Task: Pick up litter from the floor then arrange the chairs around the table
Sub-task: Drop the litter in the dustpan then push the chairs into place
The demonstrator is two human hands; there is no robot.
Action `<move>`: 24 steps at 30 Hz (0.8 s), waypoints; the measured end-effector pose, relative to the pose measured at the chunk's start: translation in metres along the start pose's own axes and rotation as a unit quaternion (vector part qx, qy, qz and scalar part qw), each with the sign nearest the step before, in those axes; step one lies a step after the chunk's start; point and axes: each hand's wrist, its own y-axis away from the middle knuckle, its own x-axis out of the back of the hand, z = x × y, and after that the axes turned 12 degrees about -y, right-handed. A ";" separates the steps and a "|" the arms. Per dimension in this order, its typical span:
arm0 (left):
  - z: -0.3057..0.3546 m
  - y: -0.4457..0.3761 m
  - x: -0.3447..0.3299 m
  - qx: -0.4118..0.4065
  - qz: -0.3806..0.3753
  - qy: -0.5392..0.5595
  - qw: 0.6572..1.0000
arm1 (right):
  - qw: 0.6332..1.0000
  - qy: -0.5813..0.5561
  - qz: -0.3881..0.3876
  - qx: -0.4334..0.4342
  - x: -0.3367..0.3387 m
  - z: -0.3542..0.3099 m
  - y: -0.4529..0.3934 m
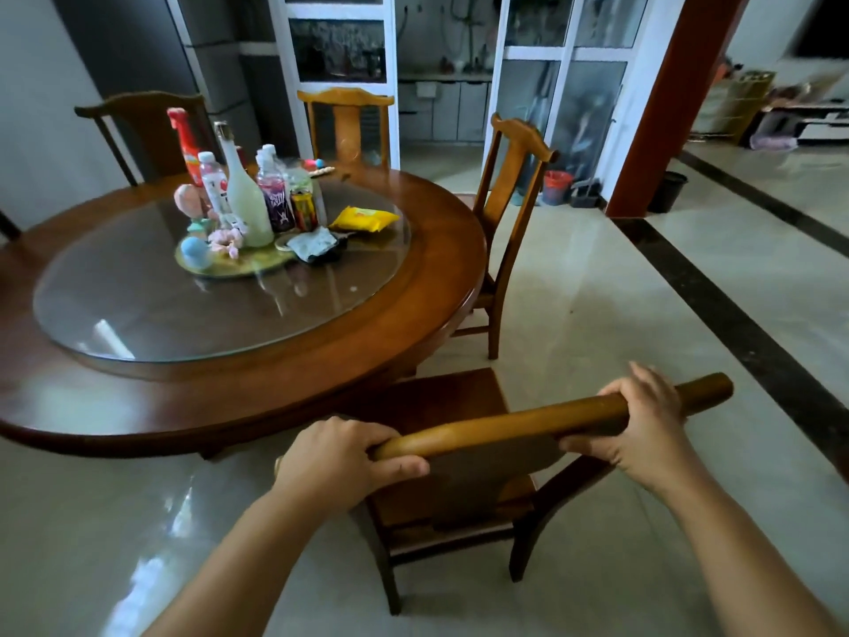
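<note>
Both hands hold the top rail of the near chair [482,434], which stands at about 5 o'clock of the round table [413,324]. The left hand [340,457] is closed around the left end of the rail, fingers over the top and thumb along the near side. The right hand [643,429] is closed around the rail near its right end, and the tip of the rail sticks out beyond it. The seat of this chair points toward the table and its front edge lies just under the table rim. A second chair [510,209] stands at 3 o'clock of the table, with its seat partly under the rim. A third chair [349,126] stands at about 1 o'clock, and a darker chair [142,131] at about 11 o'clock, both behind the table. On the glass turntable [138,305] in the middle of the table there is a tray [239,268] with bottles [243,195] and small toys. A yellow packet [363,219] lies just right of the tray. The floor [597,278] around the chairs is pale, shiny tile with a dark stripe on the right side.
</note>
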 end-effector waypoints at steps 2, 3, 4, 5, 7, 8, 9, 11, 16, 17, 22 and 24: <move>0.006 -0.010 -0.002 -0.004 0.000 -0.004 1.000 | 1.000 -0.008 -0.006 -0.009 0.005 0.007 -0.006; 0.009 -0.014 -0.003 -0.006 0.000 -0.006 1.000 | 1.000 -0.009 -0.006 -0.008 0.006 0.011 -0.009; 0.011 -0.017 -0.004 -0.007 0.005 -0.015 1.000 | 1.000 -0.011 -0.001 -0.006 0.007 0.013 -0.011; 0.012 -0.020 -0.005 -0.005 0.014 -0.027 1.000 | 1.000 -0.012 0.004 0.000 0.008 0.016 -0.015; 0.014 -0.025 -0.005 0.005 0.029 -0.038 0.999 | 1.000 -0.013 0.009 0.011 0.007 0.020 -0.022; 0.015 -0.026 -0.005 0.011 0.031 -0.039 0.999 | 1.000 -0.014 0.011 0.014 0.006 0.021 -0.025; 0.015 -0.026 -0.005 0.016 0.033 -0.039 0.999 | 1.000 -0.016 0.012 0.016 0.004 0.022 -0.029; 0.019 -0.027 -0.006 0.033 0.043 -0.034 0.998 | 0.999 -0.018 0.008 0.030 0.004 0.024 -0.036; 0.037 -0.022 -0.009 0.117 0.088 -0.046 0.988 | 0.997 -0.027 -0.014 0.066 0.005 0.027 -0.050; 0.042 -0.021 -0.011 0.130 0.100 -0.042 0.986 | 0.996 -0.027 -0.018 0.077 0.006 0.028 -0.054; 0.056 -0.021 -0.026 0.178 0.188 -0.035 0.965 | 0.988 -0.043 -0.039 0.141 0.005 0.036 -0.077; 0.060 -0.023 -0.032 0.193 0.199 -0.040 0.960 | 0.985 -0.044 -0.048 0.159 0.005 0.038 -0.087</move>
